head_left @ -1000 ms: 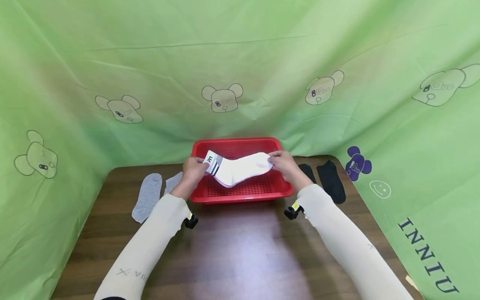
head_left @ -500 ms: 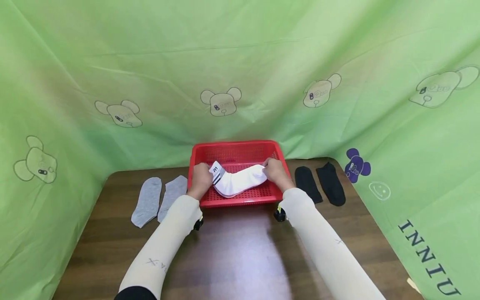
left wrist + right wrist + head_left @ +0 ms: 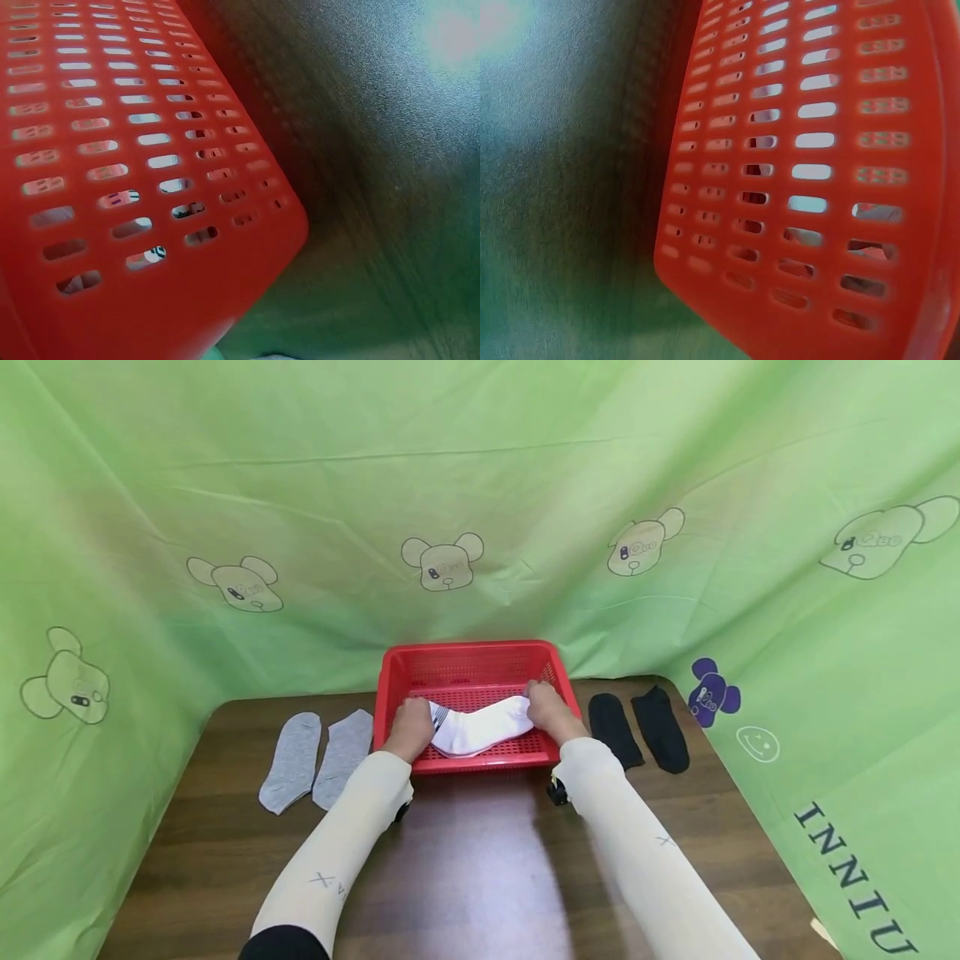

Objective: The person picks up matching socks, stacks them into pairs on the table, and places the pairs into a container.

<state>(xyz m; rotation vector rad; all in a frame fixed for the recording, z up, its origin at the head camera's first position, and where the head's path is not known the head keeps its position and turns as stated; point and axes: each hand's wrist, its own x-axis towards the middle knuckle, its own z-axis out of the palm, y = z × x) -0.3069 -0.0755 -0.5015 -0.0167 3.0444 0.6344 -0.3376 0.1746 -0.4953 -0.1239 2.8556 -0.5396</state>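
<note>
A white sock (image 3: 480, 731) with dark stripes at its cuff lies stretched sideways inside the red plastic basket (image 3: 480, 765). My left hand (image 3: 413, 727) grips its cuff end, covering most of the lettering there. At the toe end, my right hand (image 3: 549, 708) pinches the fabric. Both hands reach over the basket's front rim, low inside it. In the left wrist view the slotted basket wall (image 3: 150, 300) fills the frame, with white fabric behind the slots. The right wrist view likewise shows the slotted wall (image 3: 705, 247), hiding the fingers.
Two grey socks, one outer (image 3: 291, 762) and one inner (image 3: 345, 758), lie flat left of the basket. To its right lie two black socks, one nearer (image 3: 615, 731) and one farther (image 3: 661, 728). A green printed curtain (image 3: 480, 460) surrounds the wooden table (image 3: 480, 868).
Both hands have lowered the white sock into the basket. The left hand has moved right and now covers more of the cuff. The grey and black socks stay put.
</note>
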